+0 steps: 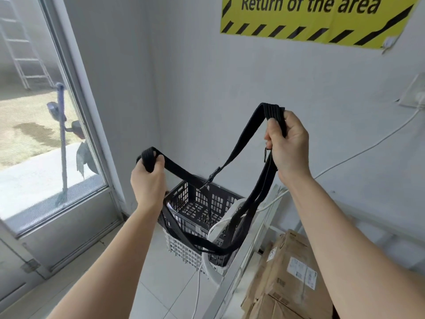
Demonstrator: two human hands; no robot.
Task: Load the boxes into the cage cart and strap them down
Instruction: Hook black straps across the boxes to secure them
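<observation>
A long black strap [241, 139] hangs in loops between both my hands, held up in front of the grey wall. My left hand [148, 183] is closed on one bend of it, lower and to the left. My right hand [287, 143] grips another bend higher up, with doubled lengths dropping from it. A small buckle [212, 174] sits on the span between the hands. Brown cardboard boxes [285, 272] with white labels lie at the lower right, behind the white frame bar [239, 261] of the cage cart.
A black plastic crate [197, 203] stacked on a white crate [181, 247] stands in the corner beneath the strap. A glass door [46, 134] is on the left. A yellow hazard sign [315, 17] hangs on the wall. White cables [368, 146] run along the wall.
</observation>
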